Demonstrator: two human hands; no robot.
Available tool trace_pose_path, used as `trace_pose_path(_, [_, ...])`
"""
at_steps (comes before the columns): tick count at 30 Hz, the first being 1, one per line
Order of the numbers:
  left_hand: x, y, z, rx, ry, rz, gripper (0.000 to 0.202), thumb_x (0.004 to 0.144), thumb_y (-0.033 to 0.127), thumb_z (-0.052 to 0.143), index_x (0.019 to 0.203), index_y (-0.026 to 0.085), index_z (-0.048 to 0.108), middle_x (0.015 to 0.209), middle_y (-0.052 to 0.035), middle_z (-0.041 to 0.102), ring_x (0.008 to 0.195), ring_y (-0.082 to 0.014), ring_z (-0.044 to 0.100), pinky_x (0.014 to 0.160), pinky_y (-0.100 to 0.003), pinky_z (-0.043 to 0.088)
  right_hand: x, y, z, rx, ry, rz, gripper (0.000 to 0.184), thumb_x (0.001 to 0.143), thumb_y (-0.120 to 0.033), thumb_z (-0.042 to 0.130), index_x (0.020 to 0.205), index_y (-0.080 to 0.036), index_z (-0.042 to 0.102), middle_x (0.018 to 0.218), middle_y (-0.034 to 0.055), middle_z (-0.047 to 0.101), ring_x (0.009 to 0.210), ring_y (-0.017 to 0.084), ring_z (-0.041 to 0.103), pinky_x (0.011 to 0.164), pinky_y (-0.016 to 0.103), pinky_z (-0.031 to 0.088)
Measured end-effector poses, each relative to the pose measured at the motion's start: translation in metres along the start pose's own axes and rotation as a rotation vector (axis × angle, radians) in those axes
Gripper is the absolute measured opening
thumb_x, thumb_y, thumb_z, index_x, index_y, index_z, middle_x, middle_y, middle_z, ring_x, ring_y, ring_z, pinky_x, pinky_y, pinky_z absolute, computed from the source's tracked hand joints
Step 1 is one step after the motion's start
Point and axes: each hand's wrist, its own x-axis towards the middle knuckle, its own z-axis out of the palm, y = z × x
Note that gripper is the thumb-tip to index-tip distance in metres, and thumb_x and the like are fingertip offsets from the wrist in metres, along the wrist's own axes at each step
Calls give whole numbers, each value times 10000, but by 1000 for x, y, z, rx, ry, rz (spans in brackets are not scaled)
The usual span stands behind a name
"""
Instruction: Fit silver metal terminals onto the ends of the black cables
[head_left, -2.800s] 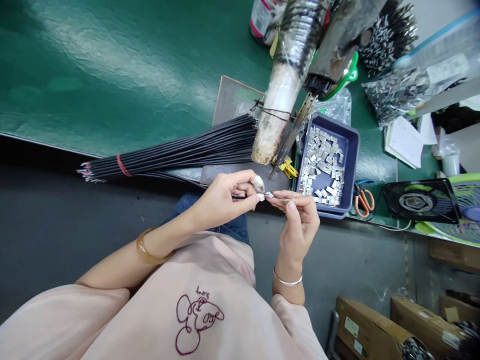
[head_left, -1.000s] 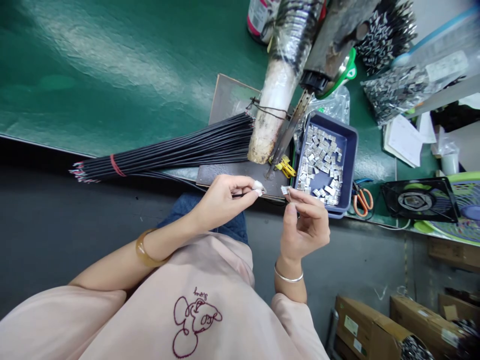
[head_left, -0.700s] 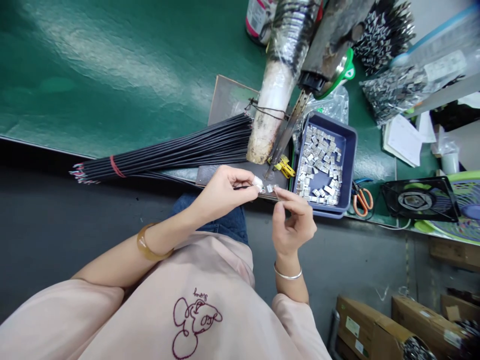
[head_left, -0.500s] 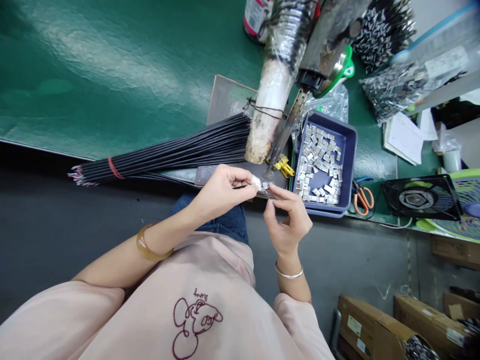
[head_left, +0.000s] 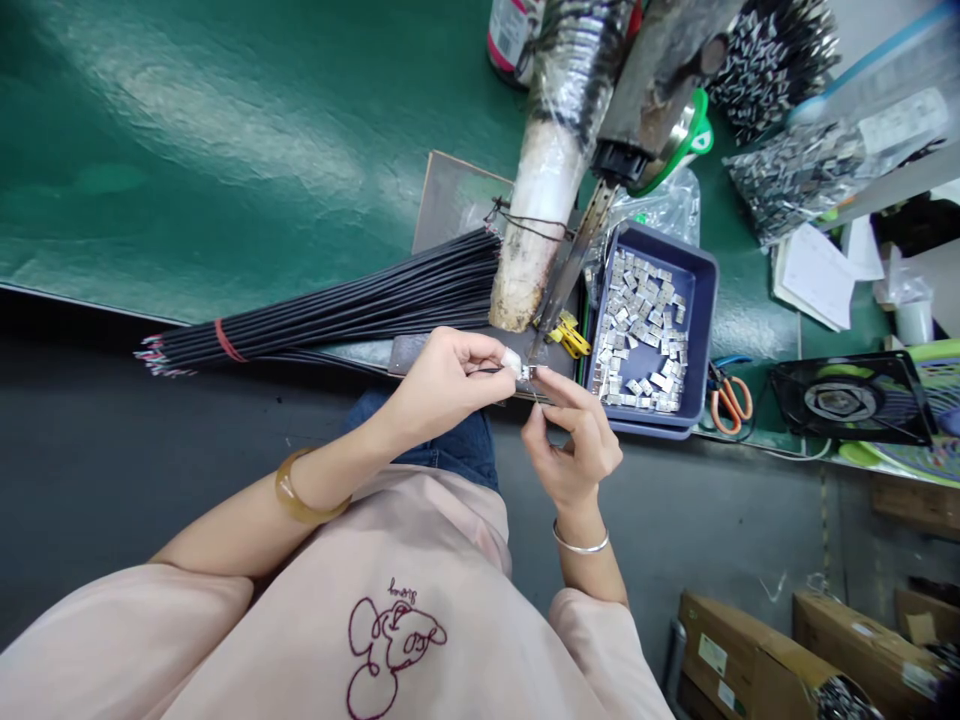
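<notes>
At mid-frame the left hand (head_left: 442,385) pinches the end of a thin black wire (head_left: 484,371) between thumb and fingertips. The right hand (head_left: 574,435) meets it there, fingers closed on what looks like a small metal terminal (head_left: 531,372), too small to be sure. Just right lies a blue tray (head_left: 701,300) of metal pieces; a black wire bundle (head_left: 337,310) stretches left.

Left hand (head_left: 442,385), right hand (head_left: 574,445): fingertips pinched, touching.

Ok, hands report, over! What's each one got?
Left hand pinching thin black wire. Right hand pinching small metal clip at wire's tip. Blue tray beside right hand, nothing between.
</notes>
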Motion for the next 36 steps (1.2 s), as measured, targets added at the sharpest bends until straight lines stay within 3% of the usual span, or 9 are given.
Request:
trace_pose_path(12, [-2, -2, 4, 217, 77, 119, 157, 735, 163, 562, 583, 127, 578, 542, 43, 356, 540, -72, 297, 508, -225, 249, 8, -2, -4, 76, -86, 193, 109, 865, -113, 609, 862, -219, 582, 1193, 86, 735, 969, 185, 756, 840, 350, 651])
trace_pose_path(17, [-3, 0, 5, 169, 80, 82, 174, 736, 172, 570, 569, 134, 543, 563, 35, 382, 556, -77, 325, 524, -233, 266, 9, -1, -5, 66, -101, 184, 112, 863, -116, 611, 851, -220, 572, 1190, 85, 736, 952, 186, 759, 834, 350, 653])
trace_pose_path(25, [-6, 6, 7, 182, 120, 87, 218, 724, 145, 557, 533, 152, 451, 541, 50, 298, 545, -71, 267, 508, -239, 219, 12, -4, -3, 56, -80, 171, 124, 863, -108, 610, 847, -223, 566, 1180, 80, 739, 940, 176, 757, 830, 339, 648])
trace_pose_path(31, [-4, 6, 8, 193, 164, 90, 162, 721, 167, 579, 570, 148, 524, 546, 47, 333, 537, -73, 286, 504, -239, 240, 17, -3, -2, 68, -69, 175, 124, 847, -104, 634, 849, -219, 586, 1192, 74, 732, 960, 178, 751, 853, 338, 644])
trace_pose_path(36, [-4, 8, 8, 193, 160, 108, 200, 726, 167, 576, 544, 152, 492, 539, 48, 324, 534, -72, 283, 496, -230, 241, 19, -5, -3, 67, -63, 159, 138, 839, -89, 632, 855, -223, 601, 1191, 70, 726, 993, 179, 742, 868, 344, 645])
